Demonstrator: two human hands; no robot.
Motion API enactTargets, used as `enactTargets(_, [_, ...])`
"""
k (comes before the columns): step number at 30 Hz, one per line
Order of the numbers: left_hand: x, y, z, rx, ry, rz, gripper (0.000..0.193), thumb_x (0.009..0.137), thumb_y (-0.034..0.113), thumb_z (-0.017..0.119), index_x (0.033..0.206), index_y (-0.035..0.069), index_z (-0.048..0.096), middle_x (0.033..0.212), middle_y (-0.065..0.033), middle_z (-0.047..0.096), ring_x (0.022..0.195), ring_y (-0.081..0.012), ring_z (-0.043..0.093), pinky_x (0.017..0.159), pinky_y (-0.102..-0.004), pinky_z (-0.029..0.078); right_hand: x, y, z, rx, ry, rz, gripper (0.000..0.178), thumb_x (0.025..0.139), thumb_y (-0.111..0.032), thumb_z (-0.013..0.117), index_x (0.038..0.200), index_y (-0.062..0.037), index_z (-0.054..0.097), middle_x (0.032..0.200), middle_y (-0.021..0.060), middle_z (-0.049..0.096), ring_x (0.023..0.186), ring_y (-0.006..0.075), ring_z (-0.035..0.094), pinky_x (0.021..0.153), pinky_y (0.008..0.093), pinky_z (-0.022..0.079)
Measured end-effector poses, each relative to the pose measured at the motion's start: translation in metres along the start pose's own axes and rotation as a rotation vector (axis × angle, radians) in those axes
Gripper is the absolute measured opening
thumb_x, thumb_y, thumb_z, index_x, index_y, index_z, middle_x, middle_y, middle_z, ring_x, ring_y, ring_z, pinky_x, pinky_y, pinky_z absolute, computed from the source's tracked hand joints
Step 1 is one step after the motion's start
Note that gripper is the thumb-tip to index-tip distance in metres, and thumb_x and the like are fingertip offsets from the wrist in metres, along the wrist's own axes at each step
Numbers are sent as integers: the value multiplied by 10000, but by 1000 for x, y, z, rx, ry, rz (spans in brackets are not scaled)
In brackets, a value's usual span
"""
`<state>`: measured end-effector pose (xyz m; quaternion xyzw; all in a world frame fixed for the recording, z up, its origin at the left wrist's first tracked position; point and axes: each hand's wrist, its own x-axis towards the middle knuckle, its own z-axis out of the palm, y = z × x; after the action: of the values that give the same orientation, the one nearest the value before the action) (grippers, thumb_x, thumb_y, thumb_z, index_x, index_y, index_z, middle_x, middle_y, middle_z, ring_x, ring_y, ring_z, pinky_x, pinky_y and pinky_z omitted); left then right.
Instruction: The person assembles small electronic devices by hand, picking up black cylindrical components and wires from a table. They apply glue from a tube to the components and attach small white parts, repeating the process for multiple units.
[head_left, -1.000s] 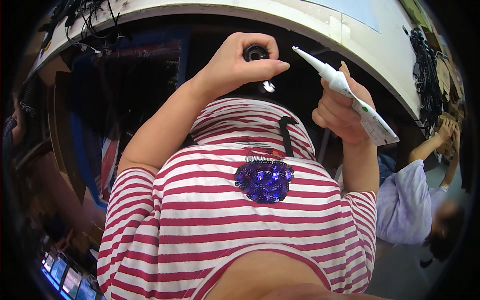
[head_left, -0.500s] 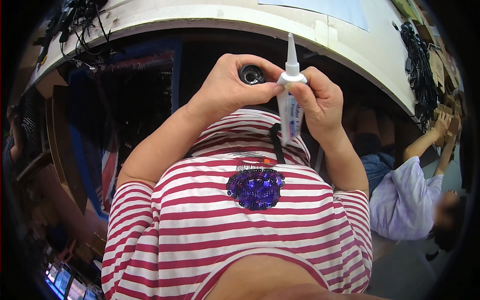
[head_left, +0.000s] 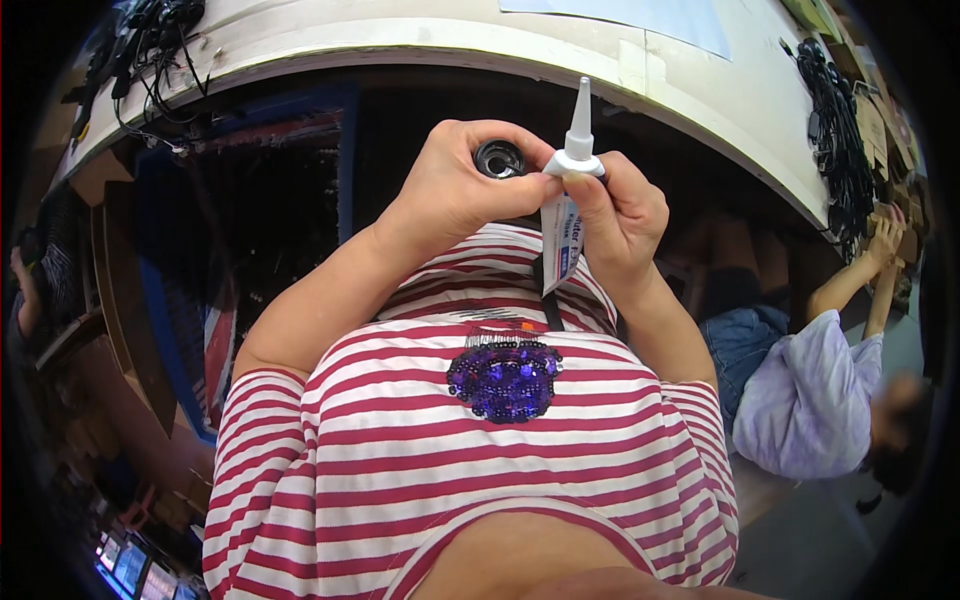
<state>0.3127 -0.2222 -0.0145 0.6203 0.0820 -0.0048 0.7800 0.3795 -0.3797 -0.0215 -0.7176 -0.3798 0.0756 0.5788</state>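
Note:
A small black round part with a hollow, ring-like end point(head_left: 498, 159) sits in the curl of my left hand point(head_left: 455, 180), between thumb and forefinger. What the part belongs to is hidden by the hand. My right hand point(head_left: 625, 215) is closed around a white glue tube point(head_left: 557, 245) with a long tapered nozzle point(head_left: 580, 125) pointing up, away from my body. The thumb lies just under the tube's shoulder. My left thumb and fingertips meet the tube's left side at the nozzle's base. Both hands are raised in front of my striped shirt.
A white table edge point(head_left: 430, 48) curves beyond my hands. Black cables lie in bundles on the table at far left point(head_left: 165, 40) and at right point(head_left: 835, 140). Below the table at left is a blue-framed bin point(head_left: 160, 220). A person in a pale shirt point(head_left: 805, 405) works at right, handling cardboard.
The tube and my right hand have shifted slightly left and down, and the tube has turned a little. My left hand still holds the black part, slightly lower.

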Motion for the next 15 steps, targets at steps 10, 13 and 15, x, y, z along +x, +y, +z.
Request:
enactTargets(10, [-2,1,-2,-53,-8,-15,175,679,96,676,814,-6,629,692,-17,591,601,-39,531,550,-156,418,1,-3,6,72,4,24,150,839,-152,604,809,-6,607,630,36,566,537,58,514,470,196,386])
enactTargets(13, [-2,1,-4,-31,-26,-21,183,685,104,681,824,-4,632,709,-23,597,620,-43,537,571,-168,431,2,-2,6,51,1,6,149,844,-148,597,809,-3,604,627,32,561,538,50,498,469,197,379])
enactTargets(15, [0,2,-6,-1,-36,-23,196,692,113,687,842,-2,636,732,-30,604,644,-48,544,592,-177,440,3,-3,5,70,-10,50,156,851,-153,588,806,-5,601,631,17,559,543,40,479,473,191,366])
